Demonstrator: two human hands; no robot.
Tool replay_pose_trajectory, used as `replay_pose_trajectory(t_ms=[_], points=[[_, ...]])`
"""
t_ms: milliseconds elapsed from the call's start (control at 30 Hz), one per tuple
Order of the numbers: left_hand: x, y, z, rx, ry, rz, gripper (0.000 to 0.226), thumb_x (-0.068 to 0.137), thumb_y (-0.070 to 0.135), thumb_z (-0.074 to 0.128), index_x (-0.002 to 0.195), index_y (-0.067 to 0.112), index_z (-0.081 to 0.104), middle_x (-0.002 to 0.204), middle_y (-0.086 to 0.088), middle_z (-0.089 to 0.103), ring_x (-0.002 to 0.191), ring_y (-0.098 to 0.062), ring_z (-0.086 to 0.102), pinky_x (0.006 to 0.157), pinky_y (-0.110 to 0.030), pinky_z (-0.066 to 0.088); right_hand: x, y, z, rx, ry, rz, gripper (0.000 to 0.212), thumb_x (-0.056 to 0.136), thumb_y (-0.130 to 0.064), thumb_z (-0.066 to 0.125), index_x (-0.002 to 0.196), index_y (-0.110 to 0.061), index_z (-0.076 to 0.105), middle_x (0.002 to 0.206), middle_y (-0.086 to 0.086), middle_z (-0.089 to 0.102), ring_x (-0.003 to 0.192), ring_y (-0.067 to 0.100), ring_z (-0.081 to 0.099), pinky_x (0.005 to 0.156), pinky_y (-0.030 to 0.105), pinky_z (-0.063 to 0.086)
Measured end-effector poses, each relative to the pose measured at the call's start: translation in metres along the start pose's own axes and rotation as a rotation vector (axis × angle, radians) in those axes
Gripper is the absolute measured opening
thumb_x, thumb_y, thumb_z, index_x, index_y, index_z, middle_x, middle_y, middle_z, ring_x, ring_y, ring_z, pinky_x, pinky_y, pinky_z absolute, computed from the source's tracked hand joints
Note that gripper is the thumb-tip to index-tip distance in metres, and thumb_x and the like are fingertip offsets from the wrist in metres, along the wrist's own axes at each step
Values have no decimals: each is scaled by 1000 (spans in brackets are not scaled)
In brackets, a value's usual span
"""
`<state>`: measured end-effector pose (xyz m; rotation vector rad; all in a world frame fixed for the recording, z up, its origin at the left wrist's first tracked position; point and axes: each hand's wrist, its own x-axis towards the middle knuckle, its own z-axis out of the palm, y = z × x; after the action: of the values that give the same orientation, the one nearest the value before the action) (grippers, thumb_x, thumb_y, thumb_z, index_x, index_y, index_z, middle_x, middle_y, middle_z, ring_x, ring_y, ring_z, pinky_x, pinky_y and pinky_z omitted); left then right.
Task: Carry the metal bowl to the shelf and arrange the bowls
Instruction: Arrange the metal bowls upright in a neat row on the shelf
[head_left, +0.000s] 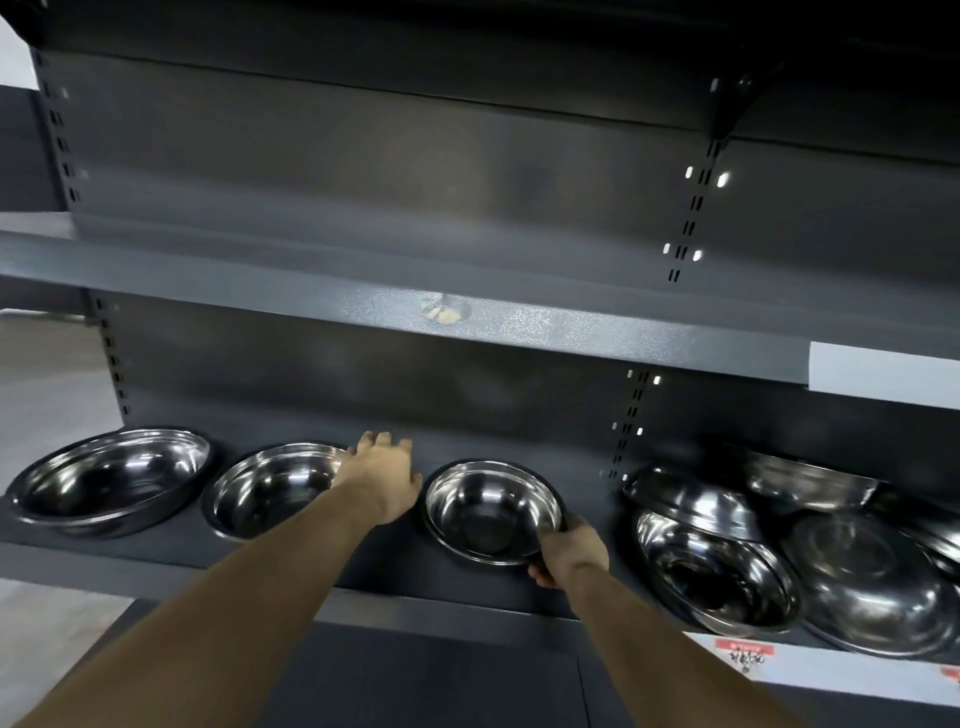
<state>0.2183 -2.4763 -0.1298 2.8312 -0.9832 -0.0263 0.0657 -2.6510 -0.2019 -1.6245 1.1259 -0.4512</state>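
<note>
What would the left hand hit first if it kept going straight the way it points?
Probably the shelf's dark back panel. The left hand points into the gap between the middle bowl and the held bowl. Nothing shows ahead of its fingers, though depth is unclear.

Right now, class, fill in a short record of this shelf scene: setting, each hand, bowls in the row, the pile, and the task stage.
setting: dark grey metal shelf
right hand: grips rim of small round steel bowl
left hand: open, fingers spread, beside middle steel bowl
far left: large steel bowl, upright
pile: jumbled steel bowls at right, some upside down
stage: small bowl being set into the row
</note>
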Motion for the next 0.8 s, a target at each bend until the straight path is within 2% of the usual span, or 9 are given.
replay_pose_trajectory(t_ms=[100,233,300,400,467,533,600,700,800], points=[[3,11,3,-2,-2,47,60,98,40,43,150,13,33,154,-12,34,147,-32,23,120,-43,26,1,0,-7,-15,7,8,26,100,-23,53,121,-11,59,81,9,68,42,17,60,35,22,47],[10,39,10,-33,-7,134,56,98,40,44,146,14,39,149,-11,41,142,-30,32,117,-41,30,2,0,-31,35,56,37,45,102,-23,52,145,-15,43,91,9,66,43,19,58,37,25,49],[13,57,16,-65,-12,191,54,98,41,44,145,15,41,145,-10,44,136,-29,40,113,-40,35,2,1,-49,40,97,27,36,102,-24,51,137,-15,49,96,11,65,44,19,60,39,26,51],[16,91,28,-109,-32,280,55,98,44,42,145,16,42,142,-10,44,130,-31,47,109,-42,39,3,9,-82,51,210,17,16,101,-27,51,110,-15,56,88,10,66,44,20,62,39,25,49],[17,116,36,-114,-45,334,55,98,46,41,144,16,44,142,-11,45,129,-33,49,108,-42,40,2,19,-106,79,280,35,16,99,-26,52,111,-17,57,97,15,70,51,23,65,41,25,50],[18,145,42,-115,-63,381,55,98,47,40,144,16,45,144,-11,45,131,-32,48,109,-41,40,2,29,-132,48,356,28,24,98,-24,55,119,-13,60,108,19,72,76,32,72,60,37,61],[17,173,47,-113,-85,421,57,98,49,40,145,16,44,146,-12,44,134,-32,46,110,-40,39,3,39,-158,-8,415,32,31,96,-25,57,122,-10,63,114,19,71,102,38,69,89,49,58],[18,215,55,-109,-107,468,58,98,51,40,145,18,44,150,-13,43,136,-31,44,111,-40,38,8,50,-196,-5,479,47,33,96,-29,55,121,-10,64,113,17,72,105,37,68,97,46,54],[22,260,62,-169,-115,501,54,97,48,43,141,17,49,142,-12,49,130,-31,50,108,-41,41,24,60,-235,10,521,39,37,97,-30,54,124,-6,63,115,19,71,109,37,66,99,44,52]])
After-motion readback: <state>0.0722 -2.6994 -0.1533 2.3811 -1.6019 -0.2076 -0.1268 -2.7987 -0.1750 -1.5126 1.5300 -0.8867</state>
